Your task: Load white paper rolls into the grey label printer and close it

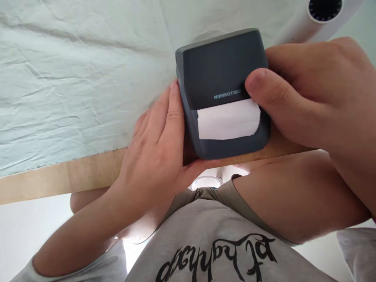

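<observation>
A dark grey label printer marked NIIMBOT is held between my two hands near the table's front edge. From its front slot sticks a short piece of white label paper with an uneven edge. My left hand lies along the printer's left side, its fingers pressed to the casing and its thumb under the lower front corner. On the right, my right hand grips the printer, with the thumb on the top cover beside the lettering and the other fingers behind, partly hidden.
A creased pale green cloth covers the table, leaving a strip of bare wooden edge in front. A white cylindrical object with a dark round opening lies at the upper right, behind my right hand. My legs are beneath the table edge.
</observation>
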Available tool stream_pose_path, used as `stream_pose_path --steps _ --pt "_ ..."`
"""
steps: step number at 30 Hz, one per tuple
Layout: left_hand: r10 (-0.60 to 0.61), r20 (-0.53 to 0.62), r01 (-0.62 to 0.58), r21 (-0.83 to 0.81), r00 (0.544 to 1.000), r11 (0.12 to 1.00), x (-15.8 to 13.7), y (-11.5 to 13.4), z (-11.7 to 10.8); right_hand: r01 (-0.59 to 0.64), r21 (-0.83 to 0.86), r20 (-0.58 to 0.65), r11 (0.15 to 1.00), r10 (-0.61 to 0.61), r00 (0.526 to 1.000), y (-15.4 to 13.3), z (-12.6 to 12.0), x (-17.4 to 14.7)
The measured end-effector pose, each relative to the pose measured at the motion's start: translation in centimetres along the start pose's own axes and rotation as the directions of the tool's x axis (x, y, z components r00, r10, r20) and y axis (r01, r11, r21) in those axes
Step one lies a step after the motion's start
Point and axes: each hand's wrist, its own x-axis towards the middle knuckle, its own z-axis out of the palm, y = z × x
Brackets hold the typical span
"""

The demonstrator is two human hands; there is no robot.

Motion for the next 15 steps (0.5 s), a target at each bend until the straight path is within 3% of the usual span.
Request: stream_pose_path --steps 7,10,15 --pt "0.0 -0.043 0.004 0.078 0.999 0.997 -0.4 0.7 0.0 -0.005 0.029 0.002 1.0 0.005 1.0 2.3 0.8 0.3" --pt "-0.029 -0.058 0.032 0.062 0.998 0.998 -0.3 0.7 0.0 0.016 0.007 0.019 1.0 -0.016 1.0 2.0 0.7 0.3" --pt "-0.034 0.023 0.034 0.028 0.999 0.999 0.1 -0.4 0.1 -0.011 -0.142 0.064 0.99 0.02 0.998 -0.1 0.2 0.5"
